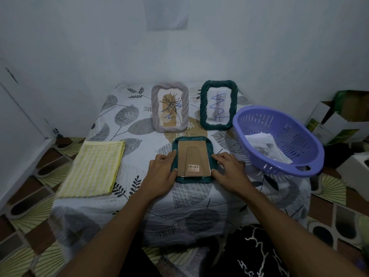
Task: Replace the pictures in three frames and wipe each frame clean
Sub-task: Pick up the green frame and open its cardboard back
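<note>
A dark green rope frame [192, 140] lies face down on the table, its brown cardboard back [193, 160] with a barcode sticker facing up. My left hand [162, 172] rests on the frame's left edge with straight fingers. My right hand [229, 170] touches its right edge the same way. Behind it stand a grey rope frame [170, 88] with a flower picture and a second dark green frame [219, 84], both scribbled with blue lines.
A folded yellow cloth [93, 168] lies at the left of the leaf-patterned tablecloth [123, 116]. A purple plastic basket [279, 172] holding paper pictures [265, 148] sits at the right. Cardboard boxes [339, 120] stand on the floor further right.
</note>
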A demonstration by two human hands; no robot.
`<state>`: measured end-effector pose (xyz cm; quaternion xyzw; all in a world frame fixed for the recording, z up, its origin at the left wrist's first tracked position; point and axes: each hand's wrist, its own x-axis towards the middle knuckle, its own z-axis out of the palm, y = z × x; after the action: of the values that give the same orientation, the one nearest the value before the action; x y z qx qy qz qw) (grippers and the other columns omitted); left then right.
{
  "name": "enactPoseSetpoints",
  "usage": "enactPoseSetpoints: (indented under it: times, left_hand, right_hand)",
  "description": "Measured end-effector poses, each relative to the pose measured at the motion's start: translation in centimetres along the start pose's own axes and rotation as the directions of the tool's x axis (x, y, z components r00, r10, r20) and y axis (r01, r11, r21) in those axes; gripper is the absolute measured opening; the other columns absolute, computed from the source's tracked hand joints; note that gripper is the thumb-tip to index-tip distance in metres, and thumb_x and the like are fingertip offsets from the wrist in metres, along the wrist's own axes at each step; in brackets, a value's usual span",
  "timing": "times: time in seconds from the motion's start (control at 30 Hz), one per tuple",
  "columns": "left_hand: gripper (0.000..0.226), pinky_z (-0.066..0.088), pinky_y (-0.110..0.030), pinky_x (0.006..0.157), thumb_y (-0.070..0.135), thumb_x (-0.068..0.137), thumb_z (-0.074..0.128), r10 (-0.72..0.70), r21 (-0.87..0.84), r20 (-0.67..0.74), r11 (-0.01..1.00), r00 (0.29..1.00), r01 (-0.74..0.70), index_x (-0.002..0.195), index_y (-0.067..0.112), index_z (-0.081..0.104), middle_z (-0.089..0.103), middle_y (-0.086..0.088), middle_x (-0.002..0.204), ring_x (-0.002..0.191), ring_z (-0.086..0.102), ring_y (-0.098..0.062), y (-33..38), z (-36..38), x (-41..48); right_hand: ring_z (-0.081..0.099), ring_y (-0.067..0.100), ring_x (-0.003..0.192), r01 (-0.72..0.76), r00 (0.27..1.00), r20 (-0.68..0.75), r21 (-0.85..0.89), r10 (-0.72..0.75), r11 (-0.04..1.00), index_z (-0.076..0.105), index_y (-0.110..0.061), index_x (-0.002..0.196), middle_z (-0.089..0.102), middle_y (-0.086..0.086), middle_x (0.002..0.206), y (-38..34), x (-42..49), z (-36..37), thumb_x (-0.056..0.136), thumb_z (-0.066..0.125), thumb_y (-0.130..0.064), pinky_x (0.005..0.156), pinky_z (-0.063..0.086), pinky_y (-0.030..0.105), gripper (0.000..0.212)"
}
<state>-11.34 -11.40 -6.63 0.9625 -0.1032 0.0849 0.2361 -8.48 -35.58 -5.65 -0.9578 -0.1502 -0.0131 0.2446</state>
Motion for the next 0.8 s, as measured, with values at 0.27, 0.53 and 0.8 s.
enactPoseSetpoints:
  times: [0.27,0.53,0.8]
  left_hand:
    - [0.054,0.03,-0.037,0.086,0.041,0.092,0.03,0.002,-0.009,-0.001,1.0,1.0,-0.002,0.138,0.015,0.037,0.053,-0.005,0.115,0.114,0.036,-0.023,-0.3,0.3,0.3]
    - [0.056,0.035,-0.041,0.093,0.058,0.095,0.03,-0.096,0.133,-0.071,0.986,0.993,0.105,0.134,0.02,0.045,0.053,-0.006,0.124,0.114,0.041,-0.025,2.1,0.5,2.8]
    - [0.053,0.028,-0.044,0.1,0.058,0.093,0.034,-0.152,0.185,-0.11,0.968,0.982,0.17,0.122,0.019,0.055,0.046,-0.006,0.135,0.125,0.035,-0.026,4.9,1.8,3.7]
  right_hand:
    - [0.04,0.021,0.122,-0.013,0.999,0.037,0.022,0.012,1.0,0.047,-0.018,0.14,0.05,0.001,0.129,0.1,0.2,-0.3,0.08,0.035,-0.037,0.101,0.03,0.048,0.064]
    - [0.049,0.031,0.117,-0.121,0.991,-0.053,0.024,0.123,0.992,0.059,-0.014,0.125,0.06,0.012,0.121,-0.1,2.0,-1.1,0.093,0.046,-0.032,0.098,0.041,0.045,0.039]
    - [0.049,0.027,0.108,-0.134,0.982,-0.131,0.006,0.134,0.991,0.068,-0.014,0.109,0.054,0.009,0.115,0.2,1.7,-0.9,0.093,0.047,-0.026,0.094,0.043,0.037,0.028]
